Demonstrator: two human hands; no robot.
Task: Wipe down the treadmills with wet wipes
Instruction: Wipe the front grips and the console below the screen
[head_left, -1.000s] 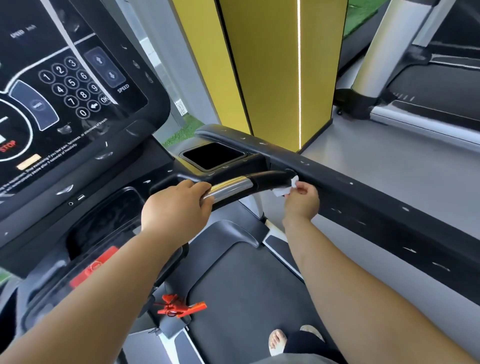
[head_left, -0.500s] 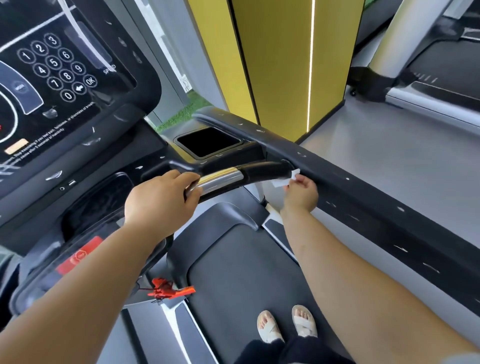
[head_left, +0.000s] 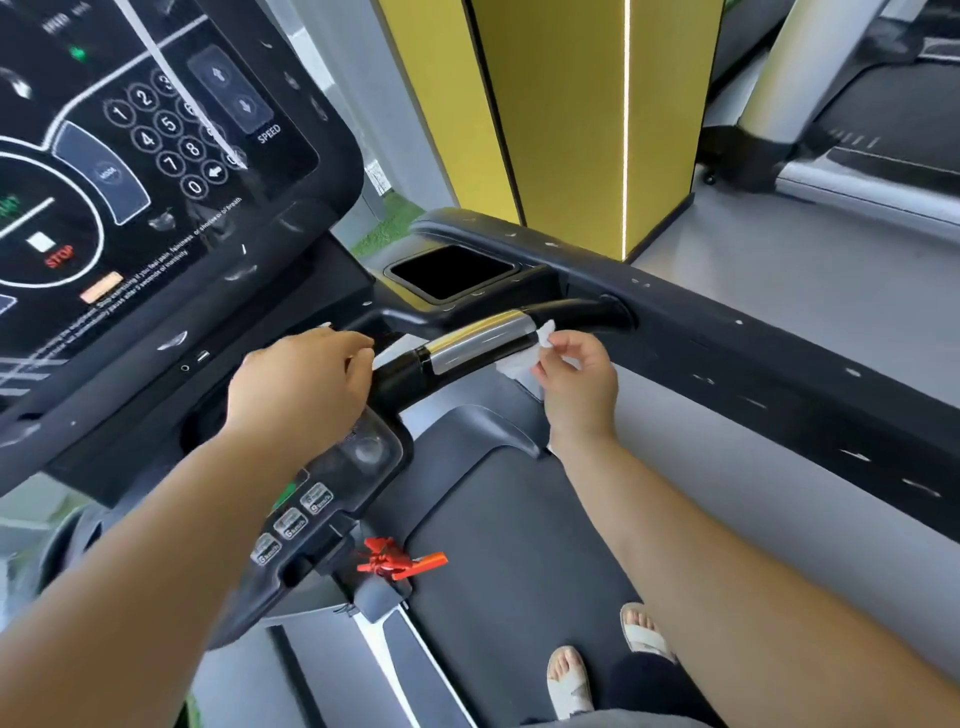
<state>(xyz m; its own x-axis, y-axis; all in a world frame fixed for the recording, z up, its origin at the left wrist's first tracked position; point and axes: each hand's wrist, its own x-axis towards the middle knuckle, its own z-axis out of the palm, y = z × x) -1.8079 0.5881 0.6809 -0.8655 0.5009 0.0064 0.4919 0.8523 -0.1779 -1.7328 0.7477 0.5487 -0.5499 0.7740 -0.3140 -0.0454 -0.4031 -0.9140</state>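
Observation:
I stand on a black treadmill whose console (head_left: 156, 156) fills the upper left. Its black handlebar with a silver sensor band (head_left: 483, 338) crosses the middle. My right hand (head_left: 576, 384) pinches a crumpled white wet wipe (head_left: 514, 364) against the underside of the bar, at the right end of the silver band. My left hand (head_left: 306, 384) is off the bar, at its left end below the console, with curled fingers. A small white scrap shows at its fingertips; I cannot tell whether it holds anything.
The long black side rail (head_left: 727, 353) runs down to the right, with a square cup holder (head_left: 452, 270) at its head. A red safety clip (head_left: 395, 561) hangs over the belt (head_left: 519, 545). A yellow pillar (head_left: 571, 130) and another treadmill (head_left: 883, 130) stand beyond. My sandalled feet (head_left: 571, 675) are on the belt.
My left hand let go of the silver grip and slid left off the bar. My right hand moved the wipe left from the bar's joint with the rail to the silver band.

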